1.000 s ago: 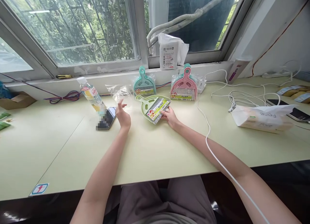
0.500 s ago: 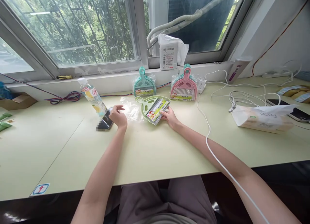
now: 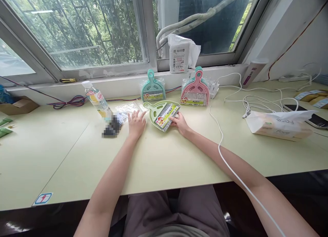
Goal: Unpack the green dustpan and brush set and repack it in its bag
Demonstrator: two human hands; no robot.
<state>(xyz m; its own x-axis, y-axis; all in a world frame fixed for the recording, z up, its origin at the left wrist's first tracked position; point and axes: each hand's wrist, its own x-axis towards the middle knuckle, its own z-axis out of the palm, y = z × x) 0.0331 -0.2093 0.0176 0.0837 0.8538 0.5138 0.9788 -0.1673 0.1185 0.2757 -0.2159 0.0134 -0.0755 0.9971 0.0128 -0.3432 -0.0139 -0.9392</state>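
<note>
Green dustpan-and-brush set [image 3: 164,115] is at the tabletop [image 3: 184,165], between the hands, clamped at its edge in the right hand's [image 3: 180,123] grip. The left hand [image 3: 136,126] has fingers apart near the clear plastic bag [image 3: 126,107]; whether they touch, I cannot tell. I judge the step is moving this bag aside, and next calls for releasing it cleanly. Half a second ago, these fingers were curled and more to the left; the bag lay closer to the set.

I count my two bare hands [image 3: 137,126] [image 3: 181,124] and one pale-green plastic dustpan-and-brush set [image 3: 165,115]. I make out two clear-wrapped dustpan bundles [image 3: 153,88] [image 3: 196,88] — one teal, one pink-fronted, pieces overlapping too closely to number — plus one white-capped clear plastic bottle [image 3: 98,102], one yellow-and-black cutter [image 3: 68,80], one soft white tissue packet [image 3: 279,126].
</note>
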